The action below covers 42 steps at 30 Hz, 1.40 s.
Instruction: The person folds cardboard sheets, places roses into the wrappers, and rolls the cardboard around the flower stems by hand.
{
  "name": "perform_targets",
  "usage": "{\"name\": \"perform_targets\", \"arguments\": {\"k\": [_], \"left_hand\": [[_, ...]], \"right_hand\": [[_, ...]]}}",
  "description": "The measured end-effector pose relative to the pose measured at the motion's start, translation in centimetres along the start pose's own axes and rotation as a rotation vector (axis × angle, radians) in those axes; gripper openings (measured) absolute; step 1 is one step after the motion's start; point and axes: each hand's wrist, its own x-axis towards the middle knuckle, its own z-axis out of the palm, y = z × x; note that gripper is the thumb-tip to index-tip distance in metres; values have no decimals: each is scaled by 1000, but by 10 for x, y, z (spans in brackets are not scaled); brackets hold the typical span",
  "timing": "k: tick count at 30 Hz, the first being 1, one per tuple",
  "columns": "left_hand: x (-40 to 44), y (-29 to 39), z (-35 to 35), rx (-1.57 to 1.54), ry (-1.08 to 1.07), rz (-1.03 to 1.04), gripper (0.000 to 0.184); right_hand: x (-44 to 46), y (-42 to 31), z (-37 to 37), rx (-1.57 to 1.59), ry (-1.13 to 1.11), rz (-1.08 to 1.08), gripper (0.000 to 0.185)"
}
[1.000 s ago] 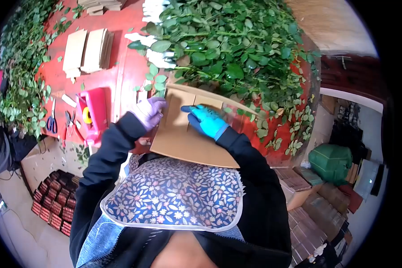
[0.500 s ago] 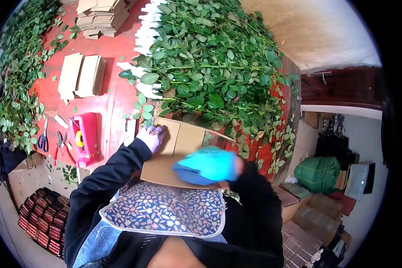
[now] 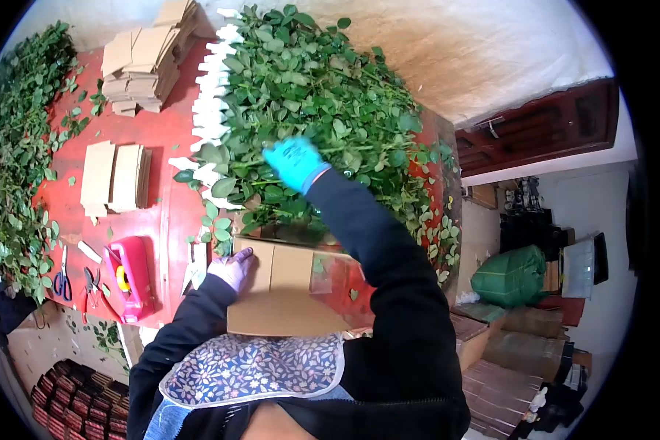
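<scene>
My left hand [image 3: 231,270], in a lilac glove, rests at the left edge of a folded brown cardboard sheet [image 3: 282,312]; its fingers lie bent over that edge. The cardboard sits at the near edge of the red table, in front of my floral apron. My right hand [image 3: 295,163], in a turquoise glove, is stretched out over the pile of leafy green stems [image 3: 330,110]. Its fingertips reach among the leaves, and whether they grip a stem cannot be made out. White wrapped ends [image 3: 211,110] line the pile's left side.
On the red table [image 3: 176,161] are cardboard pieces in a small stack [image 3: 114,178] and a taller stack [image 3: 143,62], a pink tape dispenser [image 3: 130,279], red pliers [image 3: 95,293] and scissors [image 3: 63,279]. More leafy stems [image 3: 15,169] lie far left. Boxes [image 3: 524,352] and a green bundle [image 3: 510,276] stand right.
My right hand has moved from above the cardboard forward to the leafy stems. The cardboard lies flatter, with my left hand still at its left edge. The view has shifted, showing more of the wall.
</scene>
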Motion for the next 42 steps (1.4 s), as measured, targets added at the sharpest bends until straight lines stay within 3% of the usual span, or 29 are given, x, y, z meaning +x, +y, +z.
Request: {"name": "perform_targets", "arguments": {"k": [1,2,6,8,10,15,18,20,22,26,28,30,32,33,35,36,37,38,42], "left_hand": [[3,-4,13,-61,-16,-94,42],[1,-4,10,-48,41,-15,43],[0,-2,5,-36,39,17,39],[2,-3,9,-54,24,-47,36],[3,-3,9,-59,4,-72,34],[3,-8,17,-65,-25,-92,38],[3,-6,14,-48,-40,-124,39],[4,0,5,-46,-56,-149,39],[6,5,-5,-55,-136,-206,40],[-2,6,-10,-35,-66,-127,42],[-2,2,3,-75,-49,-184,41],[-2,-2,8,-126,27,-93,42],[-1,0,9,-160,6,-156,42],[-2,2,2,-154,24,-123,41],[-2,4,-5,-139,45,-89,40],[-3,6,-6,-70,54,-53,39],[-5,7,-7,0,65,-21,39],[1,3,9,-72,-33,-157,38],[0,8,2,-57,-46,-183,37]], "right_hand": [[-7,10,-18,14,16,30,20],[-16,20,-45,31,33,63,17],[-75,68,-136,84,457,197,14],[-99,82,-155,164,830,66,21],[-107,77,-161,89,852,90,30],[-74,25,-111,167,417,-3,28],[-44,-1,-18,272,186,-40,13],[-40,-9,21,274,-101,26,34],[-39,-11,38,280,-110,42,42],[-41,10,9,228,-162,111,35],[-60,30,-55,281,79,172,16],[-76,50,-106,435,275,194,19],[-79,57,-129,380,440,137,22],[-72,52,-121,320,630,3,22],[-44,24,-118,299,177,54,19],[-25,13,-87,241,58,20,17],[-9,7,-41,262,-4,-36,17],[3,0,-10,258,-107,-90,16],[10,-7,27,322,-301,-45,21]]}}
